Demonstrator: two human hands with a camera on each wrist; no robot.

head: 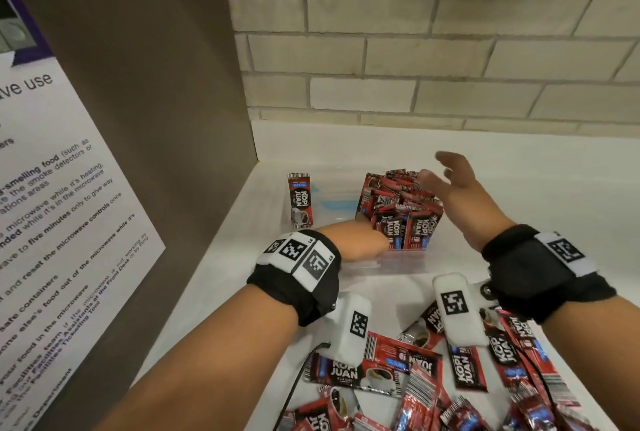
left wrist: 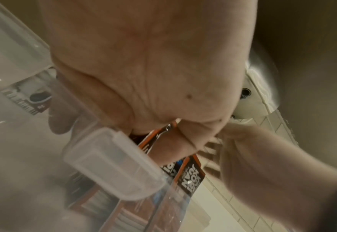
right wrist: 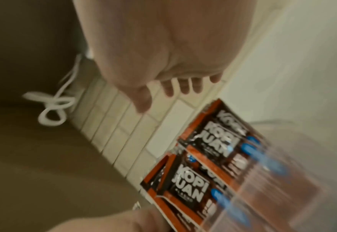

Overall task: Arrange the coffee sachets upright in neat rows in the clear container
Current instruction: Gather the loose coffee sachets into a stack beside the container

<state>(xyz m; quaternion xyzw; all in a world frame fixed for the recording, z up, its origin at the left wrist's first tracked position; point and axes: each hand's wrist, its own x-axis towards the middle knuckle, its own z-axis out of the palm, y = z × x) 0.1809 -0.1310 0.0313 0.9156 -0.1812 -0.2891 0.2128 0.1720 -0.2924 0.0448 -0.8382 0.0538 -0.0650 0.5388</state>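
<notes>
A clear container (head: pixel 398 259) stands on the white counter. Its right part is packed with upright red-and-black coffee sachets (head: pixel 401 209), and one single sachet (head: pixel 300 200) stands at its left end. My left hand (head: pixel 360 238) reaches inside the container, with its fingers (left wrist: pixel 173 144) pressed against the left side of the packed sachets (left wrist: pixel 191 179). The container's rim (left wrist: pixel 114 157) lies just below the palm. Over the right side of the pack hovers my right hand (head: pixel 450 178), fingers (right wrist: pixel 183 87) spread, empty and clear of the sachets (right wrist: pixel 191 188).
Several loose sachets (head: pixel 415 371) lie in a heap on the counter (head: pixel 536 181) near me, between my forearms. A brown side panel with a printed notice (head: pixel 69 223) closes off the left. A tiled wall (head: pixel 415 67) stands behind the container.
</notes>
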